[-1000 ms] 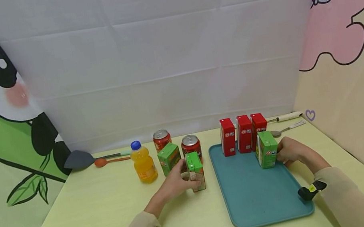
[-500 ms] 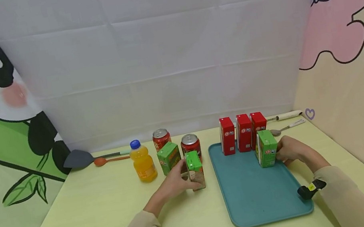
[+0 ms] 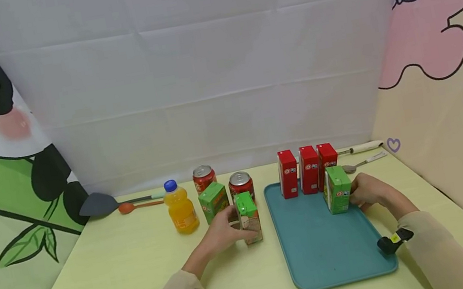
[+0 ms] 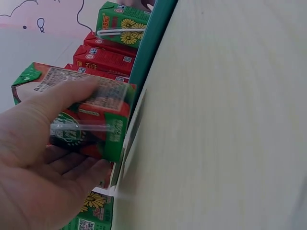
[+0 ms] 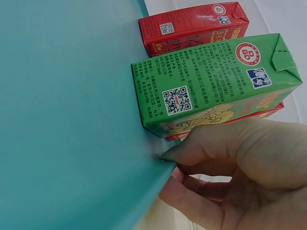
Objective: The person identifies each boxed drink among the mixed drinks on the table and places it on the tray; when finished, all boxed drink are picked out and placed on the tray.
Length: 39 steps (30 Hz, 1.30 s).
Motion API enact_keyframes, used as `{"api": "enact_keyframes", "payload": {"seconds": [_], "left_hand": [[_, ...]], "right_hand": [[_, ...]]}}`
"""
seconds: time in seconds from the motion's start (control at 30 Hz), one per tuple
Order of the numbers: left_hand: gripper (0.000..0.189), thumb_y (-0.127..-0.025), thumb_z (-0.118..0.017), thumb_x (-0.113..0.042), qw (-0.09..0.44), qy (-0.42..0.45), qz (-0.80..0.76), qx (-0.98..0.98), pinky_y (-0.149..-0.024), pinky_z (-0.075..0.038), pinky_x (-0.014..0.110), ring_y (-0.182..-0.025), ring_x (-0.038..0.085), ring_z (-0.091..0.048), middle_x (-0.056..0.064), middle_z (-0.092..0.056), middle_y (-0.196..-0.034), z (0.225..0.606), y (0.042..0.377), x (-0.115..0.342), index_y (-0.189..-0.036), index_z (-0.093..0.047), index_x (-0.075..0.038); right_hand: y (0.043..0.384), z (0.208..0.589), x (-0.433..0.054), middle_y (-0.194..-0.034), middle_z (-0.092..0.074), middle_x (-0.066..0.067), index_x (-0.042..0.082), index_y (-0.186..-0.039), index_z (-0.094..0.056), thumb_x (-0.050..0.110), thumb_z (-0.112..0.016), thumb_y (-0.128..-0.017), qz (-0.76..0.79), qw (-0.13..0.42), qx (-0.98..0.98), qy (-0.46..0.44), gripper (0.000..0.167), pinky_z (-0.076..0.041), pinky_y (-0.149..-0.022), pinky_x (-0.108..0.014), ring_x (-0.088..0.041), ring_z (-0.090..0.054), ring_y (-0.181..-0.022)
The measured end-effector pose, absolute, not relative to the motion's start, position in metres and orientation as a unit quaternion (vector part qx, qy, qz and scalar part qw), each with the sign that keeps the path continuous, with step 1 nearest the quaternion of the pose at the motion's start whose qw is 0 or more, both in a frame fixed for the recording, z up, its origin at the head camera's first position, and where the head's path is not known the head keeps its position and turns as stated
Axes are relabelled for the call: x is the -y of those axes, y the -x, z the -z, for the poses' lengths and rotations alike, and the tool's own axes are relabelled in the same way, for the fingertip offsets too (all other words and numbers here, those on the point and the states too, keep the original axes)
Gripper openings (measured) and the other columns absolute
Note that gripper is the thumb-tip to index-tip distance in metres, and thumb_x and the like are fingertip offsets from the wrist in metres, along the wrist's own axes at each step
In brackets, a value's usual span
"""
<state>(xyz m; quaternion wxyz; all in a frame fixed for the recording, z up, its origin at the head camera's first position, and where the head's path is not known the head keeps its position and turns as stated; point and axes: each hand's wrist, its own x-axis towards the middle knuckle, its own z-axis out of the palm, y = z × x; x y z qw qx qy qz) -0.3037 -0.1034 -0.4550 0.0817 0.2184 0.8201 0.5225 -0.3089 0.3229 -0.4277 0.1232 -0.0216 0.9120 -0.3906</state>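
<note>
My left hand (image 3: pixel 220 231) grips a green-topped juice carton (image 3: pixel 248 210) with a straw on its side, upright on the table left of the tray. In the left wrist view the thumb lies across one face of it, the fingers behind. My right hand (image 3: pixel 369 191) pinches the right rim of the teal tray (image 3: pixel 325 252); the right wrist view has the thumb on top of the edge and fingers below. Beside that hand a green drink carton (image 5: pixel 206 81) stands on the tray. Behind it, several red drink cartons (image 3: pixel 288 174) form a row at the tray's back.
Left of the tray stand a green carton (image 3: pixel 214 202), two soda cans (image 3: pixel 240 181) and an orange juice bottle (image 3: pixel 181 210). A spatula (image 3: pixel 98 204) and an orange spoon (image 3: pixel 127 208) lie at the back left. Utensils including a fork-like one (image 3: pixel 369 160) lie behind the tray's right corner.
</note>
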Motion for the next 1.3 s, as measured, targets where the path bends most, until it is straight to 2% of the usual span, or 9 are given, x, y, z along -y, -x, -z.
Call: {"api": "enact_keyframes", "payload": {"seconds": [0.13,0.4,0.73,1.03,1.17,1.3], "left_hand": [[0.069,-0.077,-0.088,-0.029,0.078,-0.217,-0.536,-0.812,-0.099,-0.050,0.046,-0.117,0.027,-0.060,0.005,-0.064,-0.124,0.451,0.301,0.102,-0.134,-0.057,-0.007],[0.066,-0.078,-0.088,-0.024,0.083,-0.224,-0.567,-0.788,-0.098,-0.052,0.043,-0.115,0.031,-0.061,0.006,-0.065,-0.122,0.440,0.295,0.096,-0.133,-0.058,-0.005],[0.064,-0.078,-0.088,-0.028,0.051,-0.247,-0.530,-0.810,-0.091,-0.053,0.038,-0.106,0.021,-0.060,0.001,-0.065,-0.115,0.434,0.292,0.085,-0.131,-0.059,-0.008],[0.076,-0.078,-0.087,-0.018,0.058,-0.256,-0.586,-0.766,-0.102,-0.049,0.043,-0.112,0.026,-0.059,0.009,-0.057,-0.125,0.426,0.293,0.065,-0.139,-0.045,-0.005],[0.075,-0.079,-0.085,-0.015,0.074,-0.273,-0.592,-0.755,-0.103,-0.047,0.041,-0.116,0.027,-0.057,0.011,-0.056,-0.128,0.422,0.294,0.049,-0.142,-0.044,-0.005],[0.070,-0.080,-0.082,-0.015,0.084,-0.285,-0.576,-0.762,-0.101,-0.049,0.040,-0.117,0.023,-0.056,0.007,-0.056,-0.126,0.421,0.293,0.031,-0.140,-0.045,-0.008]], "right_hand": [[0.310,0.427,-0.321,-0.091,-0.069,-0.016,-0.020,-0.109,-0.064,-0.006,-0.061,-0.086,0.388,0.124,-0.913,0.023,0.027,-0.061,-0.066,-0.041,-0.025,-0.065,-0.080],[0.310,0.425,-0.320,-0.094,-0.069,-0.019,-0.020,-0.109,-0.064,-0.005,-0.062,-0.086,0.388,0.129,-0.912,0.022,0.027,-0.061,-0.067,-0.042,-0.027,-0.066,-0.083],[0.311,0.427,-0.323,-0.094,-0.069,-0.018,-0.020,-0.110,-0.063,-0.005,-0.063,-0.086,0.391,0.131,-0.910,0.028,0.029,-0.061,-0.068,-0.042,-0.025,-0.066,-0.083],[0.315,0.423,-0.322,-0.095,-0.069,-0.017,-0.020,-0.111,-0.064,-0.006,-0.062,-0.083,0.395,0.137,-0.908,0.035,0.032,-0.061,-0.067,-0.041,-0.024,-0.066,-0.082],[0.314,0.425,-0.323,-0.092,-0.068,-0.017,-0.021,-0.110,-0.063,-0.006,-0.061,-0.084,0.392,0.135,-0.909,0.029,0.030,-0.061,-0.068,-0.041,-0.024,-0.065,-0.081],[0.312,0.427,-0.325,-0.089,-0.067,-0.015,-0.021,-0.108,-0.063,-0.006,-0.061,-0.084,0.396,0.133,-0.908,0.024,0.028,-0.061,-0.068,-0.042,-0.023,-0.064,-0.079]]}}
